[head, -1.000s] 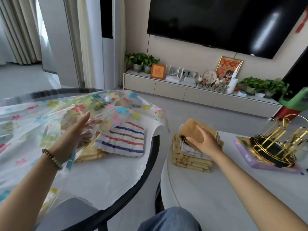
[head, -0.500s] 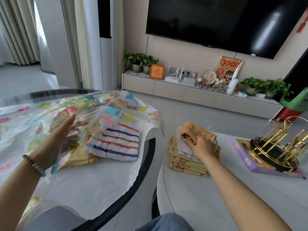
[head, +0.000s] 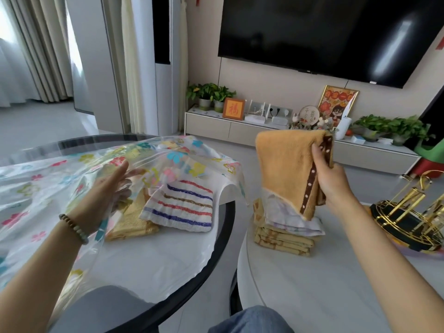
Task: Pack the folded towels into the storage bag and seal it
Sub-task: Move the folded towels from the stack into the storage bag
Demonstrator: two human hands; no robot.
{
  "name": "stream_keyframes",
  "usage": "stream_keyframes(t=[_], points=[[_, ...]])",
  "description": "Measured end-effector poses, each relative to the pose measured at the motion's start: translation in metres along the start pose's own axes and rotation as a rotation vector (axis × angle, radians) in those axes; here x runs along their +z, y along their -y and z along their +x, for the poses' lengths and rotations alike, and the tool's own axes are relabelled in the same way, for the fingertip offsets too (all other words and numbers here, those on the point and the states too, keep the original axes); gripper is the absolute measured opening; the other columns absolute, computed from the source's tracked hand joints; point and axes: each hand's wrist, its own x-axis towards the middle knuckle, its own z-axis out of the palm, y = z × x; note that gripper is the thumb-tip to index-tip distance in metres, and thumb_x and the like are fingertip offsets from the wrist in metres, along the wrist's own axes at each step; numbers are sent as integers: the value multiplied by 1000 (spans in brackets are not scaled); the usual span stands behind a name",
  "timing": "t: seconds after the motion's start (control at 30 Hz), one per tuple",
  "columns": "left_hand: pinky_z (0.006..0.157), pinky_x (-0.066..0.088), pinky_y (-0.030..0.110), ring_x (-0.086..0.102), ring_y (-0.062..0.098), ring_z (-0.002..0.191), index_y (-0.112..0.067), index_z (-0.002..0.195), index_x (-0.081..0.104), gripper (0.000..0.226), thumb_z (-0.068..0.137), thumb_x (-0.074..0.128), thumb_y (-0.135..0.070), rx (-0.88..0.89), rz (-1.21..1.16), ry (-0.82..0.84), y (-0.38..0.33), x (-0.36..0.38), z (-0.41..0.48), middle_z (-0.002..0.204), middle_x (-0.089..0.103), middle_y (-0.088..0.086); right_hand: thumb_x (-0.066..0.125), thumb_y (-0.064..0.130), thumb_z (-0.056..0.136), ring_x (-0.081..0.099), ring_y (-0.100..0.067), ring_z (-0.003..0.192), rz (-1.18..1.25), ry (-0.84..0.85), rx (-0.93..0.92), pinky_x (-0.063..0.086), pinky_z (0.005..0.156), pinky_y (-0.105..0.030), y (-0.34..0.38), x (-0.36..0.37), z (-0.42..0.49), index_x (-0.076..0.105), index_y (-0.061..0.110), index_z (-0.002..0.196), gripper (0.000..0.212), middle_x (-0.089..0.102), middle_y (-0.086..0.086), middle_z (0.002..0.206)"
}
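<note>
The left hand (head: 105, 188) reaches forward from the lower left, forearm bare, a bead bracelet (head: 73, 228) at the wrist. Its palm faces right and its fingers are spread and loose, lying under the upper film of the bag (head: 43, 186) and propping the mouth open; it grips nothing. The bag is clear plastic printed with small coloured flowers, spread over the round glass table (head: 216, 239) with a dark rim, its lower sheet running out white toward the near edge.

Inside the mouth, just right of the hand, lie two folded towels side by side: a yellow towel (head: 131, 224) partly under the wrist, and a striped towel (head: 179, 206), white with red, brown and blue bands, touching it on the right.

Across the gap between the tables, the right hand (head: 330, 182) is raised, arm stretched up from the lower right. It is clenched on one edge of an orange towel (head: 286, 169), thumb toward the camera. This towel hangs in the air, folded, plush, with a brown trim dotted white along its right edge. Its lower corner hangs in front of the stack (head: 286, 229) of folded towels on the white table (head: 312, 292): pale ones on top, yellow patterned ones beneath. Farther right stands a gold rack (head: 413, 212).
</note>
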Motion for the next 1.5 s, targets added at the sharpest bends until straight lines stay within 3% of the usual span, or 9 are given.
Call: stream_keyframes(t=[0.07,0.2,0.33,0.67,0.8,1.03,1.2,1.27,1.5], points=[[101,34,52,41,45,123,-34,110,66,59,74,40,-73,1,29,9,-5,-4,-2,138,38,29,55,82,53,70,-16,74,211,211,61,48,69,-30,21,13,-25,66,28,86,64,74,7,76],[53,35,17,39,7,58,-25,107,69,61,74,47,-71,76,14,37,-21,-15,-8,62,41,-10,65,72,54,74,-13,75,340,608,272,55,56,-25,27,66,-66,72,25,90,59,78,2,84],[62,28,22,34,6,69,-37,95,73,41,82,42,-60,87,55,96,-33,-34,-13,79,35,-5,59,52,79,74,-16,82,422,877,472,57,63,-23,15,142,-104,79,21,89,39,77,-4,90],[45,30,14,28,2,46,-29,98,73,61,63,56,-77,74,70,188,-33,-92,-30,53,26,-13,41,53,94,72,-17,83,501,813,582,56,71,-28,10,275,-129,75,18,99,49,75,-6,96],[53,23,18,25,-5,55,-33,96,73,51,73,47,-71,105,109,162,-38,-103,-29,64,24,-19,41,56,93,39,-18,135,246,692,190,31,113,-38,-4,301,-138,38,21,143,61,43,-1,147],[44,27,12,21,7,48,-31,98,73,46,81,43,-61,127,56,242,-38,-97,-25,56,19,-7,26,60,93,-23,-24,145,-615,680,-1015,-12,117,-49,-62,300,-159,19,50,144,52,-14,4,161],[60,16,26,18,4,76,-34,93,74,42,81,43,-59,127,40,282,-27,-93,-25,90,26,-5,33,63,91,-32,-22,141,-762,795,-992,-11,113,-60,-66,335,-154,16,55,142,54,-17,12,157],[71,39,8,52,-10,76,-38,90,74,40,80,42,-60,104,55,285,-24,-93,-23,76,69,-19,28,68,88,-36,-20,138,-802,780,-949,-13,111,-59,-59,358,-156,22,53,143,57,-18,13,156],[75,40,10,49,0,83,-41,91,73,40,80,41,-62,151,46,304,-29,-95,-16,90,50,-10,24,60,90,-10,-40,144,-1003,754,-708,-18,109,-59,-19,442,-162,23,26,149,68,10,-13,160]])
